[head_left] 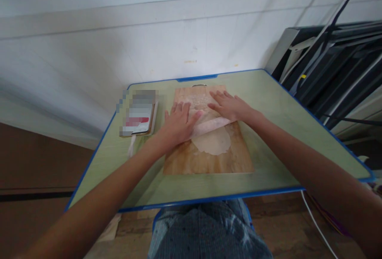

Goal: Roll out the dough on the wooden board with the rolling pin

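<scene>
A pale, floury rolling pin lies slantwise across a sheet of flattened dough on a wooden cutting board. Both my hands rest on the pin with palms down. My left hand covers its left end, fingers stretched forward and thumb spread to the right. Over the right end lies my right hand, its fingers spread and pointing away from me. Neither hand wraps round the pin. White flour dusts the far part of the board. The pin's two ends are hidden under my hands.
The board lies on a light green table with a blue rim. To the left, a phone, partly pixelated, sits with a white cable near it. A white wall stands behind. Dark folded frames lean at the right.
</scene>
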### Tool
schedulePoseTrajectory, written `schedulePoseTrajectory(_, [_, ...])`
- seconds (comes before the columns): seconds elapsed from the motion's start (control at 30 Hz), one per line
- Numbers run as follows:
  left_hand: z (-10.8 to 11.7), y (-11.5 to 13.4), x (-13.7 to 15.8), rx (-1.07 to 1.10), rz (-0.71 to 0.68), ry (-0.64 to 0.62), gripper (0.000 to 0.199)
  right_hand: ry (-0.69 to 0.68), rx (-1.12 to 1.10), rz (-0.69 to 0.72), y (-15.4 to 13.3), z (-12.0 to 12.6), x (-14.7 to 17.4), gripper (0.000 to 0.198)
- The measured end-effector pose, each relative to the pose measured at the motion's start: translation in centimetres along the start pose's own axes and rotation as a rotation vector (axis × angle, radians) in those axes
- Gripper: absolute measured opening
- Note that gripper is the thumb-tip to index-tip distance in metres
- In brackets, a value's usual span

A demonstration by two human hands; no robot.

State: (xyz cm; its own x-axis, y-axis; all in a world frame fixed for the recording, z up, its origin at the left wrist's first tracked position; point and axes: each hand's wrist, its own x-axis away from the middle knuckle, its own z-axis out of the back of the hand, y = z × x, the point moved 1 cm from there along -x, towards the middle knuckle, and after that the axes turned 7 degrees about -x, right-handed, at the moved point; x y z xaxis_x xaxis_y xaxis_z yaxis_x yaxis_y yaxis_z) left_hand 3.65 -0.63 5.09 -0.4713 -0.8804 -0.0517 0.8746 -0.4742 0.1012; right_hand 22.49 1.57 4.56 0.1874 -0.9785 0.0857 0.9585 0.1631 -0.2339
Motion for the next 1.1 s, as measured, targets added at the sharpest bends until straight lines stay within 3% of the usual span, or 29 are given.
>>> schedulePoseTrajectory(0.13, [0.0, 1.5, 2.5, 0.012, -0.152, -0.034, 0.053, 0.080, 0.062, 0.039, 0.1, -0.5, 2.6, 0.062])
schedulePoseTrajectory(0.27, [0.1, 3.0, 4.0, -0.103, -0.161, -0.022, 0.067, 0.154, 0.114, 0.045, 0.1, -0.9, 4.8, 0.059])
schedulePoseTrajectory(0.43, [0.3, 1.0, 0.5, -0.087, -0.018, -0.017, 0.059, 0.060, 0.016, 0.011, 0.0, -0.2, 0.7, 0.063])
schedulePoseTrajectory(0.53, [0.4, 0.8, 0.5, -0.069, 0.023, -0.038, 0.056, 0.053, 0.002, -0.009, 0.0, 0.0, -0.2, 0.063])
schedulePoseTrajectory(0.67, [0.2, 3.0, 3.9, -0.109, -0.145, -0.053, 0.063, 0.130, 0.080, 0.035, 0.2, -0.9, 3.0, 0.060])
schedulePoseTrajectory(0.77, [0.1, 3.9, 4.7, -0.163, -0.221, 0.014, 0.067, 0.171, 0.108, 0.043, 0.5, -1.2, 4.6, 0.058])
schedulePoseTrajectory(0.87, [0.1, 2.8, 2.6, -0.156, -0.143, 0.030, 0.064, 0.105, 0.072, 0.035, 0.4, -0.7, 3.0, 0.062])
schedulePoseTrajectory(1.0, [0.1, 0.9, 0.4, -0.038, 0.022, -0.062, 0.066, 0.009, 0.030, 0.025, 0.1, 0.2, 0.4, 0.064])
schedulePoseTrajectory(1.1, [0.2, 1.7, 1.9, -0.019, -0.046, -0.074, 0.067, 0.041, 0.067, 0.046, 0.2, -0.2, 1.9, 0.062])
